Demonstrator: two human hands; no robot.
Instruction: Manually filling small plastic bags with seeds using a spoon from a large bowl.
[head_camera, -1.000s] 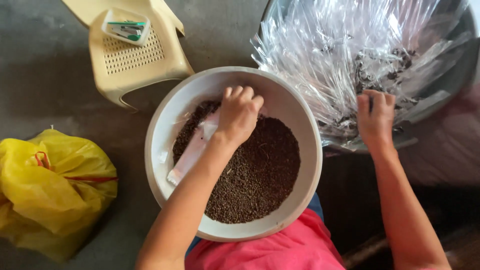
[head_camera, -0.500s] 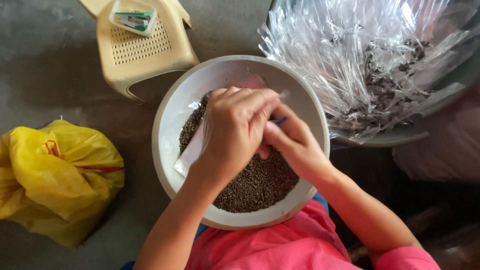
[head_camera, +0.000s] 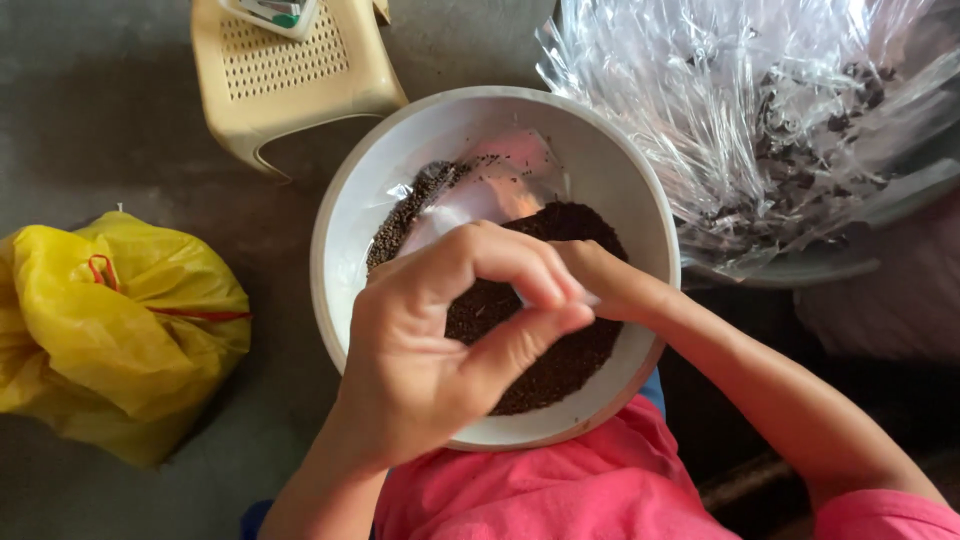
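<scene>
A white round bowl (head_camera: 350, 215) sits on my lap, filled with dark brown seeds (head_camera: 545, 345). My left hand (head_camera: 450, 345) hovers over the bowl with thumb and fingers pinched on a small clear plastic bag (head_camera: 475, 205) that hangs into the bowl with some seeds in it. My right hand (head_camera: 610, 280) comes in from the right and meets the left at the bag's mouth, its fingers mostly hidden behind my left hand.
A large basin (head_camera: 800, 265) heaped with clear plastic bags (head_camera: 740, 110) and dark bits stands at the upper right. A cream plastic stool (head_camera: 285, 85) is at the top. A tied yellow plastic bag (head_camera: 110, 330) lies on the grey floor at left.
My right hand left the basin of plastic bags and joined my left hand over the bowl. My left hand lifted the small bag out of the seeds, and both now pinch it.
</scene>
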